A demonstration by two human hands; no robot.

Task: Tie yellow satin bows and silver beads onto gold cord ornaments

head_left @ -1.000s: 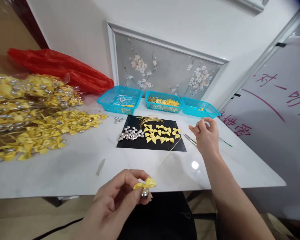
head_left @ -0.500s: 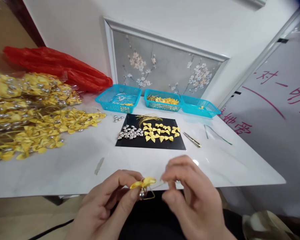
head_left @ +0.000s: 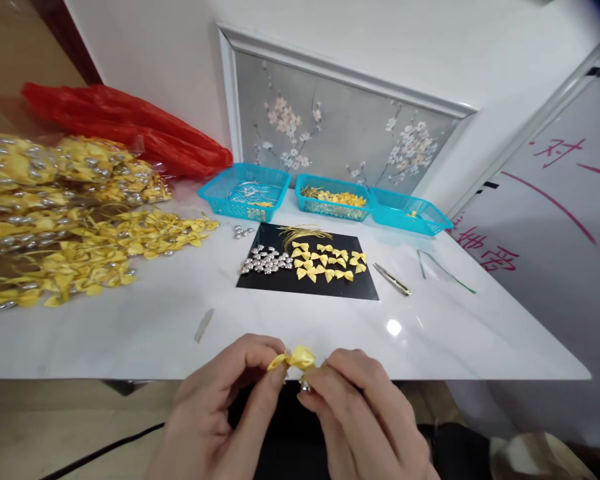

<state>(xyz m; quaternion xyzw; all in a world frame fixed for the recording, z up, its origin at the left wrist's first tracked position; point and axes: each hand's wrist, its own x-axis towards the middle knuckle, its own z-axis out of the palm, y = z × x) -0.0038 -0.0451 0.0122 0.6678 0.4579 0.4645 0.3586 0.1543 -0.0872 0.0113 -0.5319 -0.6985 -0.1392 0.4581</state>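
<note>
Now the right hand (head_left: pixel 375 413), which reached out toward the snips a second ago, is back beside the left hand (head_left: pixel 225 400), so both work on one piece. The left thumb and fingers clamp one side of a yellow bow (head_left: pixel 301 357); the right fingers close together on the silver bead (head_left: pixel 305 385) just beneath it. The bow sits between the hands, near the edge of the white table (head_left: pixel 145 333). The thin wire seen between the hands moments ago is too hidden to follow. Farther on, a black mat (head_left: pixel 290 287) bears loose beads (head_left: pixel 270 262), bows (head_left: pixel 330 260) and gold strands (head_left: pixel 305 233), with the snips (head_left: pixel 393 280) beside it. Beyond stand three blue baskets (head_left: pixel 244 215).
</note>
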